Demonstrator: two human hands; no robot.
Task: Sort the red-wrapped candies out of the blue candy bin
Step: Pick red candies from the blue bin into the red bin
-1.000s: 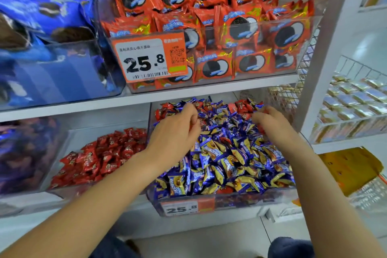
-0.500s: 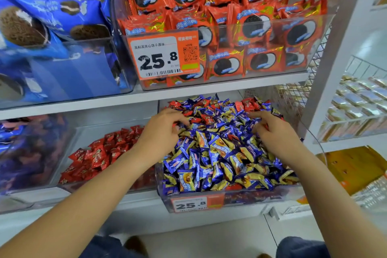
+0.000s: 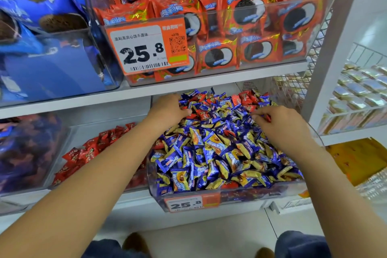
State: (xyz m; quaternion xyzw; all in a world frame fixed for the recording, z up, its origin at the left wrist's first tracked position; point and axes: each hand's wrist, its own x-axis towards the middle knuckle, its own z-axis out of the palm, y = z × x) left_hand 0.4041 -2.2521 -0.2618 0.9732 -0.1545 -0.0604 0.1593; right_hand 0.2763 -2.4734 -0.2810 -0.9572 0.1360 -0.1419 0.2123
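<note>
Head view: on the lower shelf (image 3: pixel 134 201), the clear blue candy bin (image 3: pixel 247 196) sits at the right end, heaped with blue wrappers; red-wrapped candies (image 3: pixel 244 99) gather along its back edge, with a red bin (image 3: pixel 62 165) just left. Left hand (image 3: pixel 167 111) rests curled on the heap's back-left corner (whether it holds anything is hidden). Right hand (image 3: pixel 280 124) pinches a red candy (image 3: pixel 267 118). These look light, crinkly and slippery, so the twisted wrapper ends are probably the best hold.

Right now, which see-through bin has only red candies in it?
The bin of red candies left of the mixed candy bin. The mixed one holds mostly blue wrappers; the cookie bin above holds orange packs.
</note>
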